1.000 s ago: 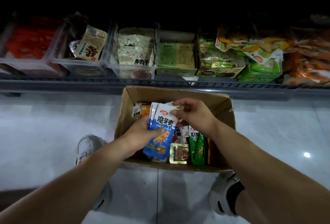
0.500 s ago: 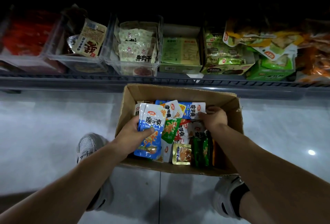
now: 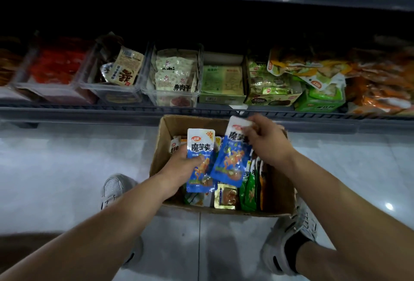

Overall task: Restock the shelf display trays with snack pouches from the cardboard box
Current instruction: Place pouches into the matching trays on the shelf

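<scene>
Floor box [image 3: 166, 146]: L hand [image 3: 179, 166] wraps pouch [image 3: 200, 146]; R fingers [image 3: 255, 125] pinch 2nd pouch [image 3: 233, 159] top

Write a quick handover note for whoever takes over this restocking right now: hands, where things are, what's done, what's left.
Left grip holds a blue pouch upright over the cardboard box.
Right grip pinches a second blue pouch by its top, beside the first.
The box sits on the floor in front of the shelf trays, with mixed pouches inside.
Done: two pouches are up out of the box.
Left: put both in a tray, then carry on emptying the box.
</scene>
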{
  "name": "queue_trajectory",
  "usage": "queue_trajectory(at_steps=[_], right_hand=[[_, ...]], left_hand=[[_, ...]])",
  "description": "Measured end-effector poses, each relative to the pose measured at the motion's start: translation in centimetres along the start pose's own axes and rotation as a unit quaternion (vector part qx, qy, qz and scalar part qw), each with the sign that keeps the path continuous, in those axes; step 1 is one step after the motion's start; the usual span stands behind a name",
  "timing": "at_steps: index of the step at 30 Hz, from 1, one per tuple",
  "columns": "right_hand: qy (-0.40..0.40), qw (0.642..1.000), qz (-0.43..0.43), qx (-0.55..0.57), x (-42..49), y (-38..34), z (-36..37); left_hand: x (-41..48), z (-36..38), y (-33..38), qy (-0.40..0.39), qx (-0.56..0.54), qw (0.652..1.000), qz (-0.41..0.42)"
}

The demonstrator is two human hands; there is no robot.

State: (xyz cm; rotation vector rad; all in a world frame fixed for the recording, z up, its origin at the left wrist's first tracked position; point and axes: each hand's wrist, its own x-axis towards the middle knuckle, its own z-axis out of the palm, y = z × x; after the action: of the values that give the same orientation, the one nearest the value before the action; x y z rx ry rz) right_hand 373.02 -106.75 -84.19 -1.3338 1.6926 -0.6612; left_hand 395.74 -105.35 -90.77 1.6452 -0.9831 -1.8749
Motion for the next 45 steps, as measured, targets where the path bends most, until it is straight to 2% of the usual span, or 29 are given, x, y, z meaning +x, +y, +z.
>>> queue_trajectory(at_steps=[3,6,8,10,12,14,16,18,22,25,28,31,34,37,41,45], right_hand=[[-0.087,0.996,-0.002,0.0,-1.2,-1.7,0.6],[-0.1,0.995,-0.013,-0.009,-1.6,-2.7,0.9],[-0.082,0.996,-0.012,0.017,-1.7,-3.7,0.8],[-0.056,0.995,0.007,0.077,-1.9,-4.7,0.4],[-0.051,0.995,0.022,0.078,-2.5,-5.8,-0.5],[-0.108,0.993,0.029,0.041,-3.4,-7.4,-1.7],[-0.169,0.984,0.018,0.051,-4.4,-9.1,-2.8],[-0.179,0.981,-0.024,0.072,-5.1,-11.1,-3.8],[-0.104,0.984,-0.106,0.097,-4.6,-14.7,-6.2],[-0.05,0.981,-0.169,0.082,-4.2,-17.2,-8.7],[-0.005,0.971,-0.227,0.068,-4.1,-20.0,-11.6],[0.062,0.959,-0.276,0.03,-3.9,-22.1,-15.3],[0.127,0.947,-0.294,0.006,-3.3,-23.1,-19.5],[0.166,0.937,-0.308,-0.023,-2.3,-23.4,-23.7],[0.223,0.922,-0.311,-0.064,0.2,-23.1,-28.0],[0.265,0.911,-0.301,-0.1,2.7,-21.6,-30.9]], left_hand=[[-1.0,1.1,0.9,-0.036,-0.058,0.998,-0.003],[-2.3,1.7,2.4,-0.085,-0.07,0.994,0.0],[-3.1,1.8,3.6,-0.077,-0.037,0.996,0.022],[-3.9,1.7,5.0,-0.062,-0.042,0.996,0.037],[-5.0,1.3,6.9,-0.055,-0.058,0.995,0.055],[-6.0,1.1,9.1,-0.047,-0.075,0.993,0.083],[-7.0,1.2,11.4,-0.042,-0.087,0.988,0.119],[-8.4,1.9,13.9,-0.043,-0.101,0.982,0.153],[-10.9,3.8,19.3,-0.046,-0.137,0.965,0.218],[-12.8,5.3,23.6,-0.061,-0.119,0.954,0.268],[-13.8,6.5,27.5,-0.059,-0.047,0.947,0.313],[-13.6,7.5,31.3,-0.044,0.088,0.922,0.373],[-13.4,9.1,35.1,-0.009,0.215,0.865,0.454],[-12.3,12.1,38.2,0.037,0.255,0.823,0.505],[-10.0,16.6,41.3,0.069,0.251,0.806,0.531],[-8.2,19.8,43.4,0.062,0.262,0.798,0.54]])
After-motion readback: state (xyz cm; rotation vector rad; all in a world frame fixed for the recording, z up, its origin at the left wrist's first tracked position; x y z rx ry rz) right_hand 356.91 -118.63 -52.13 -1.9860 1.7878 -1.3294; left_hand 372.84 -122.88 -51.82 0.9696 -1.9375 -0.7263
